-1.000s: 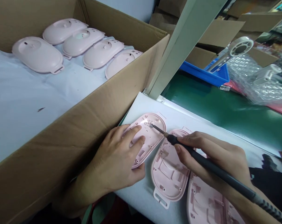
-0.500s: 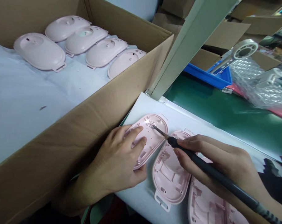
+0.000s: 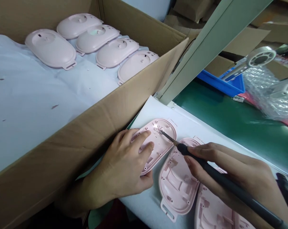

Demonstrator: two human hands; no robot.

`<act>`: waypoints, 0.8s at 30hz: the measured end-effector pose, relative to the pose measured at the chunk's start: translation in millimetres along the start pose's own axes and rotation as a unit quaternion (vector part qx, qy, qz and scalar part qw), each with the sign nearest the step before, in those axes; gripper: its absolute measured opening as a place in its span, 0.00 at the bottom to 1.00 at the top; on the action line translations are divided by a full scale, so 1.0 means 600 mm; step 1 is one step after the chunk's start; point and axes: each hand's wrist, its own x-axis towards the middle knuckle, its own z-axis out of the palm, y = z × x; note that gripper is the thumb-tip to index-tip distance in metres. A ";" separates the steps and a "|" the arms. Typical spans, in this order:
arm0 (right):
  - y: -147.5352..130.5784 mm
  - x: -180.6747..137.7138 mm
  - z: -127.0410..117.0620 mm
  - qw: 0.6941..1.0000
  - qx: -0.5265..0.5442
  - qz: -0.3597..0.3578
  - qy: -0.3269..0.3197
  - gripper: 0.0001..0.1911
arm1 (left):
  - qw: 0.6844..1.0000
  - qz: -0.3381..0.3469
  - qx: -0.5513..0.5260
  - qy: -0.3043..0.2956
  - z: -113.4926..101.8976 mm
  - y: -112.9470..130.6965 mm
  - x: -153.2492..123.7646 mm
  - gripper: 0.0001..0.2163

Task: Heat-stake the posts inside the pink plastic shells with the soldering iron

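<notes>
My left hand (image 3: 132, 165) grips a pink plastic shell (image 3: 158, 144) by its near left side, fingers over the inner face and thumb at the outer edge. The shell lies hollow side up on a white-covered bench. Between thumb and fingers, my right hand (image 3: 232, 168) holds a dark-handled soldering iron (image 3: 215, 173). Its metal tip meets small fittings near the shell's far end. Directly right of that shell lies a second pink shell (image 3: 179, 187), hollow side up, partly under my right hand. Another pink shell (image 3: 213, 210) at the bottom is partly covered by my right forearm.
A tall cardboard box (image 3: 98, 117) on the left holds several pink shells (image 3: 51, 47), outer side up on white sheeting. A metal post (image 3: 206, 54) rises behind the bench. Beyond it are a green surface (image 3: 206, 108), a blue tray (image 3: 238, 87) and bubble wrap (image 3: 263, 92).
The whole view has shifted slightly, so things appear a little further right. The iron's tip stays at the same end of the shell, and both hands keep their hold.
</notes>
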 end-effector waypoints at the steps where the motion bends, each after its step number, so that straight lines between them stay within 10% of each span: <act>1: 0.001 0.000 0.001 1.000 -0.001 0.004 0.001 0.05 | 1.000 0.000 0.000 0.000 0.000 0.000 0.000 0.22; 24: -0.009 0.004 0.008 1.000 -0.008 -0.015 0.009 0.06 | 1.000 -0.003 -0.013 0.011 0.000 -0.003 0.002 0.22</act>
